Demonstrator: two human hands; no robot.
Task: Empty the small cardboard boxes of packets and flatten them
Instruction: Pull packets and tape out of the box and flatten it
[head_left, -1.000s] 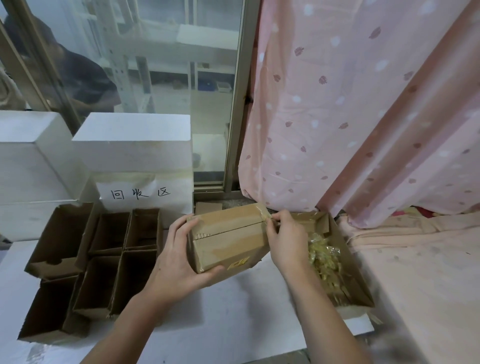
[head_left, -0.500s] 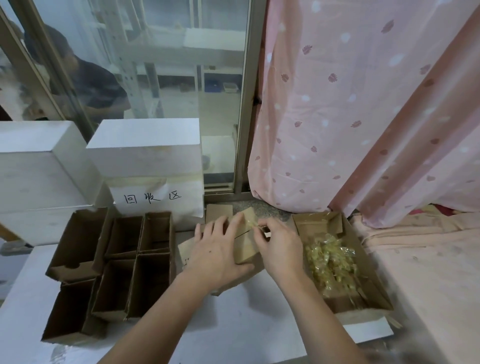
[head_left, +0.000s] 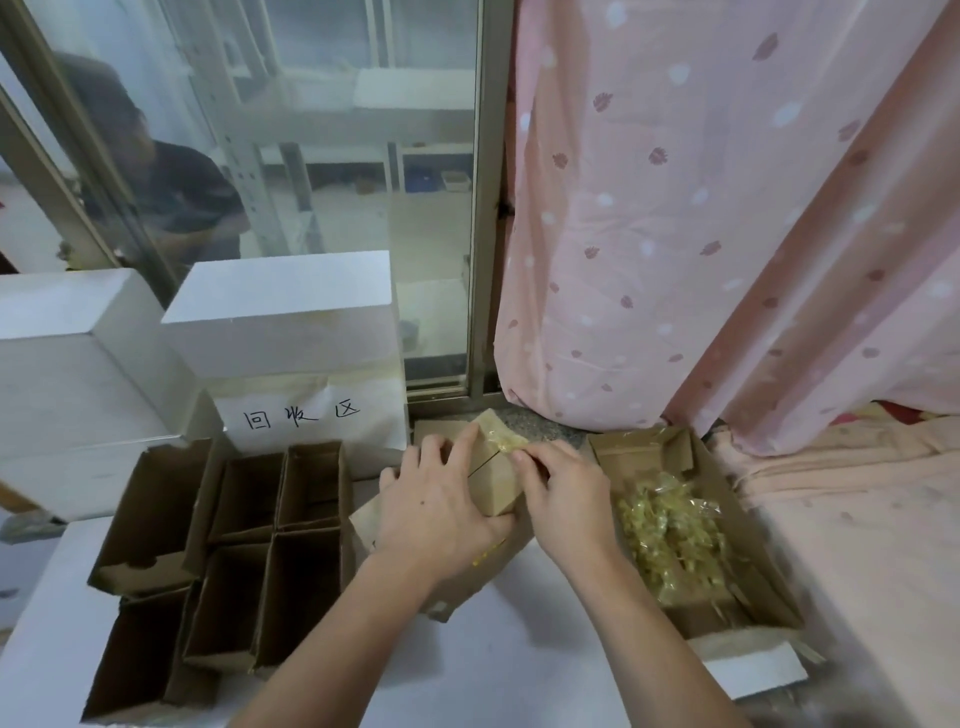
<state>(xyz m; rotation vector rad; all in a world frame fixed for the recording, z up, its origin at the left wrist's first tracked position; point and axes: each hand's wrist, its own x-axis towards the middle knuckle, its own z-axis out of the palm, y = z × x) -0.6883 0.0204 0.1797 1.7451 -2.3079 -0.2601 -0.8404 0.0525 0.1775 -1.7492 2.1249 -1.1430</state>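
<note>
A small sealed cardboard box is held on the white counter, in front of the window frame. The left hand is laid over the box's near left part, its fingers spread and curled over the top, so that the box is gripped from above. The right hand is placed just to the right of the box, and a strip of clear yellowish tape is pinched between its thumb and fingertips at the box's top far edge; the tape's free end is seen lifted off the cardboard. The box's seam is visible between the two hands.

To the right of the box, just beside the right hand, an open cardboard tray is seen, and a heap of clear yellowish packets is held in it. To the left of the box, a cluster of emptied open cardboard boxes is stood upright on the counter, touching one another. Behind that cluster, a white foam block with a handwritten paper label is placed. A pink patterned curtain is hung behind and to the right of the box.
</note>
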